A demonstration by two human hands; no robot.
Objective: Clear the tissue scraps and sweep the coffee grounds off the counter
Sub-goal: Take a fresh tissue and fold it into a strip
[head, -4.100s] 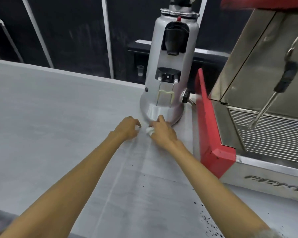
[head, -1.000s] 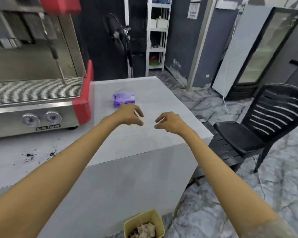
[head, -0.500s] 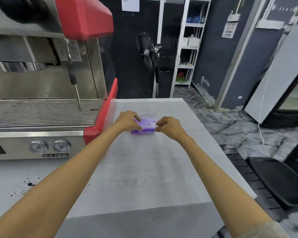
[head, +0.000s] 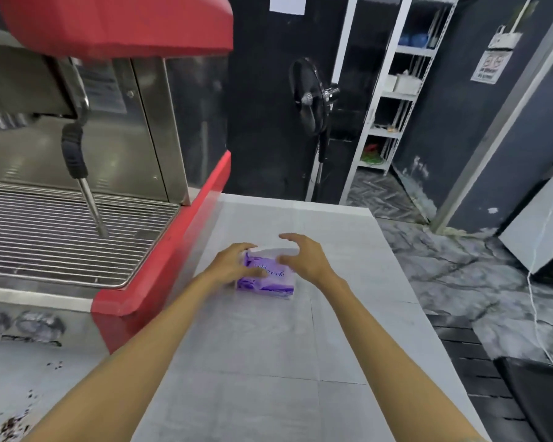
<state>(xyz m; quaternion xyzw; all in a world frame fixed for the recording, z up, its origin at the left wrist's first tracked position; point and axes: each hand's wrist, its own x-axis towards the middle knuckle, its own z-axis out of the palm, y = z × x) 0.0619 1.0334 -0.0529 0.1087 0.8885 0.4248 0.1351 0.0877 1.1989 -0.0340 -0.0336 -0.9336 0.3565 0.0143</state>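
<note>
A purple tissue pack (head: 268, 280) lies on the grey counter (head: 268, 378), just right of the espresso machine's red side. My left hand (head: 232, 266) grips the pack's left end, with the thumb across its top. My right hand (head: 304, 258) hovers over the pack's right end with fingers spread and holds nothing. Dark coffee grounds (head: 13, 422) are scattered on the counter at the lower left, in front of the machine. No loose tissue scraps are in view.
The red and steel espresso machine (head: 77, 218) fills the left, its steam wand (head: 87, 193) hanging over the drip grate. The counter ends just beyond the pack and on the right. A black chair (head: 543, 397) stands at the lower right; a fan (head: 310, 100) and white shelves stand behind.
Four seconds ago my hands were at the grinder's base; since then I turned to the counter's other end. My right hand has let go of the pack's top and spread; the left still holds it.
</note>
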